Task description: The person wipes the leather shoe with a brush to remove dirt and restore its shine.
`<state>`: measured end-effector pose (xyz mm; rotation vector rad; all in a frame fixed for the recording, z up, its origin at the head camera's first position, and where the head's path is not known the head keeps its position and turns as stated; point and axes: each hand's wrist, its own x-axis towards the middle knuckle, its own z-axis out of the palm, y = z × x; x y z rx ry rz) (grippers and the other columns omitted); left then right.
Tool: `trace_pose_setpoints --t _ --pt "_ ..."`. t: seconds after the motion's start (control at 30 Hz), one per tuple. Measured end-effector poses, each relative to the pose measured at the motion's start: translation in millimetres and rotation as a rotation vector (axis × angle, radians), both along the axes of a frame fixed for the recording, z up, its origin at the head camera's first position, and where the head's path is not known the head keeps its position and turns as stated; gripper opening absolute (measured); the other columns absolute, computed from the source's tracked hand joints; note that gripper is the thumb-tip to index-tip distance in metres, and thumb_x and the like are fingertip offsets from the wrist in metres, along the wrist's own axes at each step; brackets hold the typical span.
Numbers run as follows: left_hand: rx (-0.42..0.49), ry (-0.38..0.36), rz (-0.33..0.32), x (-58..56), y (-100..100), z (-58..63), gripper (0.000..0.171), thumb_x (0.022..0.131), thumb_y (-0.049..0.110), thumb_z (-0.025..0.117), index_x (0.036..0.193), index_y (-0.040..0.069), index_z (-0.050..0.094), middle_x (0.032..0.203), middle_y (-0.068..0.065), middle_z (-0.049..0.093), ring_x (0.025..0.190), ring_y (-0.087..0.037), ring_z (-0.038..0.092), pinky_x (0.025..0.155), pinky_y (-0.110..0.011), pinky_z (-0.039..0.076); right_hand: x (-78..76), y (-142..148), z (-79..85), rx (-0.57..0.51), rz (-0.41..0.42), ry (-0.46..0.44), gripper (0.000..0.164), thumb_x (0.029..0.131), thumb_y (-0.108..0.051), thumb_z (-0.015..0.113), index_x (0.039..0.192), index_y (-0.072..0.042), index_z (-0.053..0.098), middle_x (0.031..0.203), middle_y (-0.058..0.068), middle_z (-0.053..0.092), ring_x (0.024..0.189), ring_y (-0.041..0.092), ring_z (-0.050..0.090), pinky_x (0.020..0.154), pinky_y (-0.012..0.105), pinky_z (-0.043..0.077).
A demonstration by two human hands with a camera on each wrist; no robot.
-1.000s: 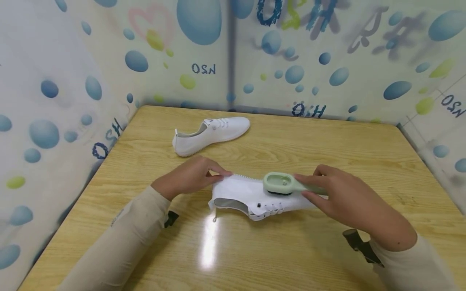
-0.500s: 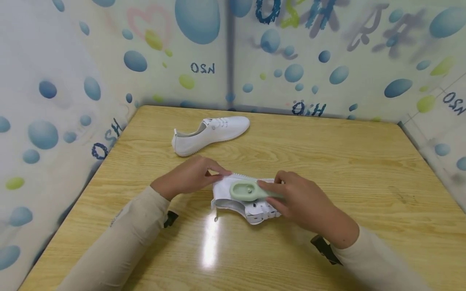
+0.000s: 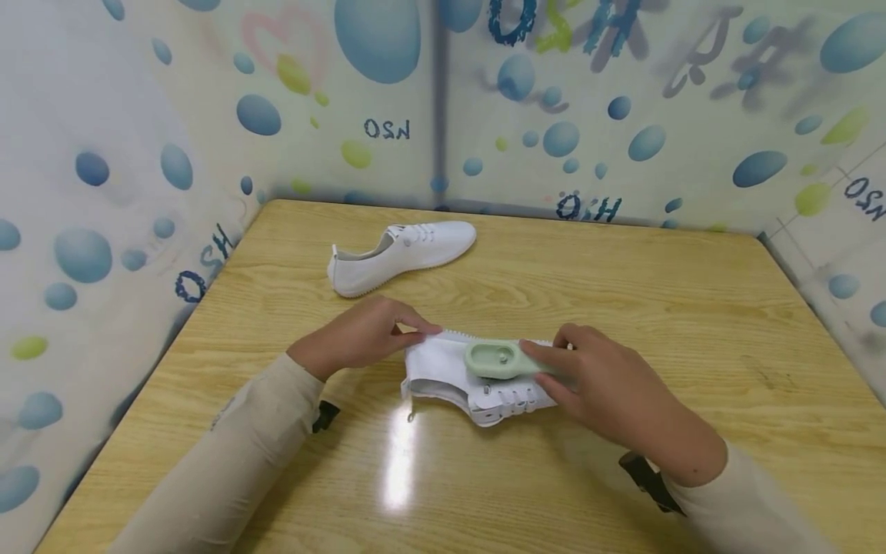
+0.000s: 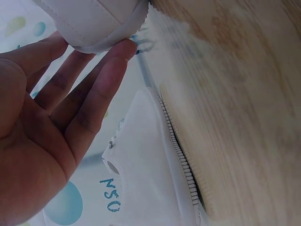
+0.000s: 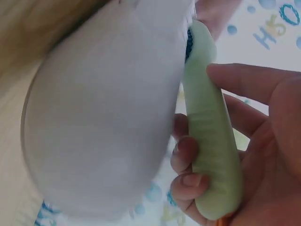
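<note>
Well in from the worktop's back edge, our left hand pinches the shoe at its heel; our right hand grips the brush. We should stroke lightly, bristles flat (laces spared).

- We could slide a hand between the far shoe and the near shoe.
- Our left hand blocks its heel.
- The green brush and our right hand cover its side and toe.
- We have room on the table right of the far shoe, up to the wall.
</note>
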<state>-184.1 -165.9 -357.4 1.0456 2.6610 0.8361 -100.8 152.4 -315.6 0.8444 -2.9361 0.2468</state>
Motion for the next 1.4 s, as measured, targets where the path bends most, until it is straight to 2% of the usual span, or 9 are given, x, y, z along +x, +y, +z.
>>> trace_pose_setpoints --t 0.23,0.47,0.83,1.0,1.27,1.4 --pt "0.003 -0.004 0.002 0.5 0.6 -0.6 0.025 0.095 0.012 0.069 0.119 0.018 0.074 0.108 0.000 0.076 0.068 -0.006 0.053 0.059 -0.020 0.044 5.0 28.7 8.0 -0.004 -0.064 0.008 0.044 0.091 -0.028 0.075 0.134 -0.028 0.065 0.103 0.005 0.064 0.071 0.010 0.049 0.053 0.025 0.037" --pt "0.009 0.006 0.004 0.3 -0.1 -0.9 0.025 0.095 0.012 0.069 0.118 0.018 0.075 0.109 -0.001 0.076 0.073 -0.006 0.056 0.062 -0.021 0.045 6.6 41.1 10.6 -0.026 -0.062 0.065 0.043 0.089 -0.025 0.076 0.131 -0.025 0.067 0.100 0.004 0.063 0.068 0.008 0.046 0.053 0.025 0.037" --pt "0.013 0.013 -0.003 -0.8 -0.7 -2.1 0.026 0.094 0.011 0.070 0.119 0.018 0.075 0.108 -0.001 0.076 0.074 -0.006 0.057 0.062 -0.021 0.047 -6.9 5.6 3.9 -0.056 -0.035 -0.026 0.042 0.092 -0.025 0.073 0.133 -0.025 0.065 0.103 0.007 0.064 0.076 0.014 0.053 0.059 0.027 0.042" --pt "0.001 0.017 -0.001 -3.0 0.7 -3.3 0.025 0.095 0.012 0.069 0.119 0.018 0.074 0.108 0.002 0.076 0.079 -0.005 0.060 0.067 -0.022 0.051 -12.0 -7.2 -1.6 -0.064 -0.002 -0.025 0.042 0.092 -0.025 0.073 0.134 -0.025 0.065 0.102 0.006 0.064 0.076 0.014 0.052 0.060 0.026 0.042" --pt "-0.008 -0.001 0.014 -3.0 2.3 -1.7 0.025 0.095 0.013 0.069 0.119 0.019 0.074 0.110 0.002 0.076 0.091 -0.007 0.067 0.075 -0.025 0.055 -15.7 -20.7 -15.7 -0.091 0.047 0.041 0.044 0.092 -0.028 0.074 0.134 -0.025 0.064 0.101 0.005 0.063 0.078 0.013 0.052 0.062 0.026 0.044" --pt "0.001 -0.012 0.021 -2.3 1.8 -2.9 0.025 0.094 0.012 0.070 0.118 0.018 0.075 0.110 0.002 0.076 0.092 -0.007 0.067 0.075 -0.025 0.055 -15.3 -20.9 -16.0 -0.071 0.044 0.030 0.045 0.093 -0.030 0.073 0.136 -0.026 0.062 0.101 0.005 0.062 0.078 0.013 0.051 0.061 0.025 0.044"
